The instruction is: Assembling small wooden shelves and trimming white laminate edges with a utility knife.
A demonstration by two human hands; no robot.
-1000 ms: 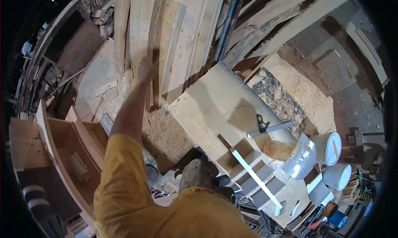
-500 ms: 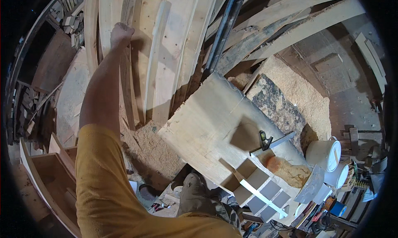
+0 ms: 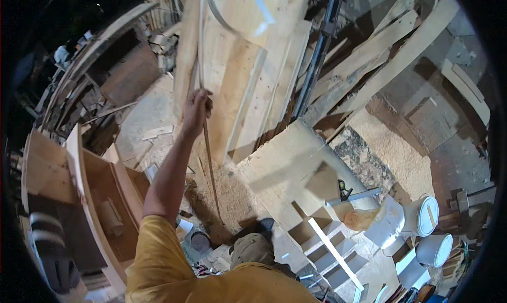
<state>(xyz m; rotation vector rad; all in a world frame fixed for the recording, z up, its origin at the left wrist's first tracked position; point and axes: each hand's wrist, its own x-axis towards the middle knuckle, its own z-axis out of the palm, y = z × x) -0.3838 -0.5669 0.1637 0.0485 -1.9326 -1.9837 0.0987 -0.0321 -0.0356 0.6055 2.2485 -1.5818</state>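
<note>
My left hand (image 3: 197,110) is closed around a long, thin wooden strip (image 3: 211,165), seen nearly edge-on. The strip stands steeply tilted, its lower end near the sawdust (image 3: 235,192) on the floor and its upper part running past the top of the view. Just beyond the hand, several pale wide boards (image 3: 240,81) lean side by side. My left arm, in a yellow sleeve (image 3: 161,250), stretches forward from the lower edge. My right hand is not in view.
A pale sheet (image 3: 274,171) to the right bears a combination square (image 3: 346,191) and a white divided box (image 3: 330,245). White buckets (image 3: 425,217) stand at far right. Curved wooden cases (image 3: 100,181) are at left, and a dark metal bar (image 3: 311,70) rises beside the boards.
My left hand has drawn nearer with the strip, which has come away from the leaning boards and turned edge-on. The view has shifted left, so the surroundings sit further right.
</note>
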